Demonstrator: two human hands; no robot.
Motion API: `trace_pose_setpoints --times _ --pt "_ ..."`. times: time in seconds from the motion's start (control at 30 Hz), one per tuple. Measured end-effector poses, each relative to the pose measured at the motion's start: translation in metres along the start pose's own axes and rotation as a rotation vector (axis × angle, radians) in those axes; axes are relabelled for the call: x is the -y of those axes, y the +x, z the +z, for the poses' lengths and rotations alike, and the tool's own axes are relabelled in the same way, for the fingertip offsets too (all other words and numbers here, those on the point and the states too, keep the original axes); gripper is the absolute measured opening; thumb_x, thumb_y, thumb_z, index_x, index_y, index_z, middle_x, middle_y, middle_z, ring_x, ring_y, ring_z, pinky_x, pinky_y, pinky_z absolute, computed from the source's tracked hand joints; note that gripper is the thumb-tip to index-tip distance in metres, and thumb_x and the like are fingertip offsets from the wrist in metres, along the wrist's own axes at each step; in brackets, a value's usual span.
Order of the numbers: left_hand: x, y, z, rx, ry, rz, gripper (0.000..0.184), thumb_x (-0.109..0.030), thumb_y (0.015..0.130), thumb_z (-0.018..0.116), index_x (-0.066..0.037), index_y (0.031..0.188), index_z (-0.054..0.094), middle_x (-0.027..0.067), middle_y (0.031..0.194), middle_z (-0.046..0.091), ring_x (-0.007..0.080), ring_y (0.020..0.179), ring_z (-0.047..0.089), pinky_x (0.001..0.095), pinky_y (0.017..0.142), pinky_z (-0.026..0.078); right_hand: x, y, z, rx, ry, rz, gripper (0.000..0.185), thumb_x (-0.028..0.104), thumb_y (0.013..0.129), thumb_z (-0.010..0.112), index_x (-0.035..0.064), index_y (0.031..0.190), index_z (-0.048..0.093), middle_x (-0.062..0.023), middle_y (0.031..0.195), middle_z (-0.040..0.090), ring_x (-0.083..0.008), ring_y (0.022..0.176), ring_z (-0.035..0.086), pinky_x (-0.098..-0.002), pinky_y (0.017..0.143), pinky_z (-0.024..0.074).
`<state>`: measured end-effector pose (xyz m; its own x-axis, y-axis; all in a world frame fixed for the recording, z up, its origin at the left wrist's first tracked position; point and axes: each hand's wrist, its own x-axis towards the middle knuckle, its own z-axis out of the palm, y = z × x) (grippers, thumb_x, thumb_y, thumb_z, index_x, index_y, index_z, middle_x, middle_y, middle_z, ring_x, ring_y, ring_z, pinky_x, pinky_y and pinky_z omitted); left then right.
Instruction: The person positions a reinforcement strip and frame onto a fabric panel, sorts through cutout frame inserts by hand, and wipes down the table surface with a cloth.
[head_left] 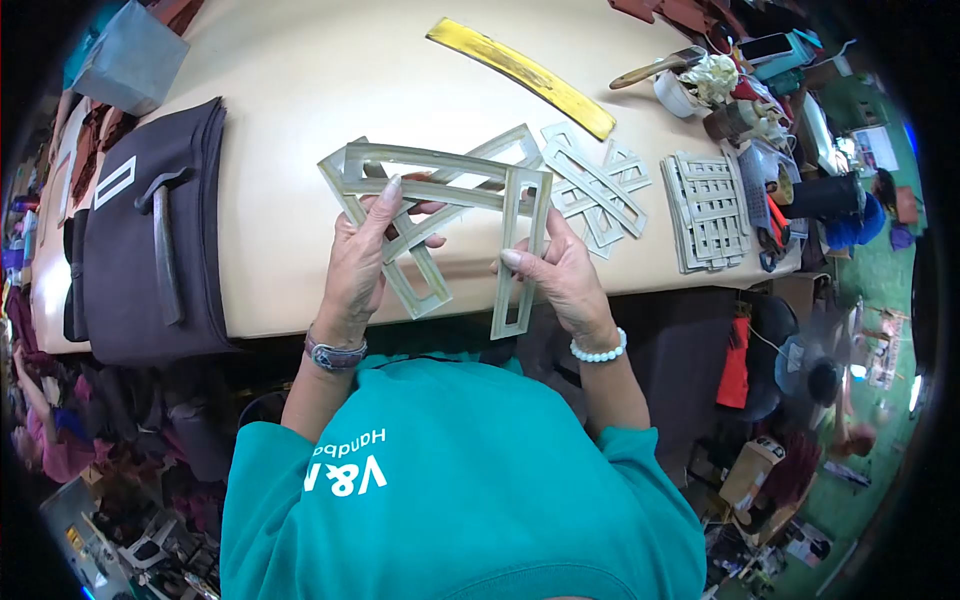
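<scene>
Several flat, pale grey-green rectangular frames (428,285), each with a long cut-out slot, are fanned out and crossed over each other in my left hand (360,255). The left thumb presses on top and the fingers wrap underneath. My right hand (568,278) pinches another slotted frame (511,312), held nearly upright, its upper end overlapping the right end of the long frame (430,162). Both hands are raised at the table's near edge. Just beyond the right hand, a loose pile of similar frames (600,190) lies on the table.
A neat stack of slotted frames (705,210) sits at right, beside baskets and tools. A worn yellow strip (520,75) lies at the back. A brush (655,68) rests by a white tub (678,95). At left, a hammer (165,240) lies on dark folded material (120,270).
</scene>
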<state>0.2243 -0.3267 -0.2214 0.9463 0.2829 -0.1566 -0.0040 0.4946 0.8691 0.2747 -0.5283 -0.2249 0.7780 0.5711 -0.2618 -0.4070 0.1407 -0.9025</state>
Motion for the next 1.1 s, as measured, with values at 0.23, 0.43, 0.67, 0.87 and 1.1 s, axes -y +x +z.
trace_pose_setpoints --times 0.23,0.43,0.67,0.87,1.1 --pt "-0.021 -0.005 -0.026 0.09 0.184 -0.208 0.033 -0.024 0.092 0.051 0.005 0.105 0.058 0.0139 0.093 0.064 0.0174 0.079 0.065 0.0287 0.059 0.058 0.052 -0.019 -0.05 0.2 -0.538 0.162 0.065 0.003 0.079 0.064 0.0021 0.136 0.033 -0.0093 0.091 0.064 -0.0086 0.081 0.057 -0.0217 0.071 0.046" --pt "-0.026 -0.012 -0.036 0.222 0.259 -0.488 0.03 -0.02 0.09 0.054 0.006 0.105 0.057 0.0168 0.092 0.063 0.0196 0.083 0.065 0.0275 0.054 0.058 0.059 -0.022 -0.064 0.406 -0.723 0.156 0.062 0.009 0.078 0.068 0.0036 0.133 0.04 -0.0037 0.077 0.062 -0.0035 0.067 0.049 -0.019 0.061 0.0392" --pt "-0.025 -0.006 -0.03 0.208 0.288 -0.304 0.033 -0.02 0.092 0.05 0.007 0.11 0.054 0.0171 0.095 0.064 0.021 0.078 0.065 0.0268 0.059 0.057 0.091 -0.012 -0.075 0.25 -0.733 0.138 0.064 0.009 0.078 0.068 0.0051 0.135 0.038 0.0017 0.07 0.055 -0.001 0.061 0.046 -0.0171 0.052 0.0331" --pt "-0.018 0.004 -0.005 0.176 0.254 -0.17 0.042 -0.026 0.091 0.054 0.007 0.116 0.051 0.0133 0.093 0.064 0.0177 0.072 0.064 0.0266 0.065 0.053 0.05 0.011 -0.053 0.252 -0.627 -0.049 0.059 0.005 0.077 0.064 0.0039 0.132 0.042 -0.0007 0.075 0.056 -0.0057 0.07 0.047 -0.0219 0.063 0.0406" --pt "-0.001 0.033 -0.034 -0.123 0.491 0.087 0.054 -0.027 0.088 0.06 0.004 0.128 0.042 0.0122 0.09 0.065 0.0177 0.076 0.064 0.0265 0.067 0.051 0.024 0.004 -0.044 0.082 -0.344 0.028 0.059 0.003 0.079 0.063 0.0012 0.133 0.039 -0.0051 0.09 0.058 -0.0074 0.078 0.051 -0.0216 0.071 0.0436"
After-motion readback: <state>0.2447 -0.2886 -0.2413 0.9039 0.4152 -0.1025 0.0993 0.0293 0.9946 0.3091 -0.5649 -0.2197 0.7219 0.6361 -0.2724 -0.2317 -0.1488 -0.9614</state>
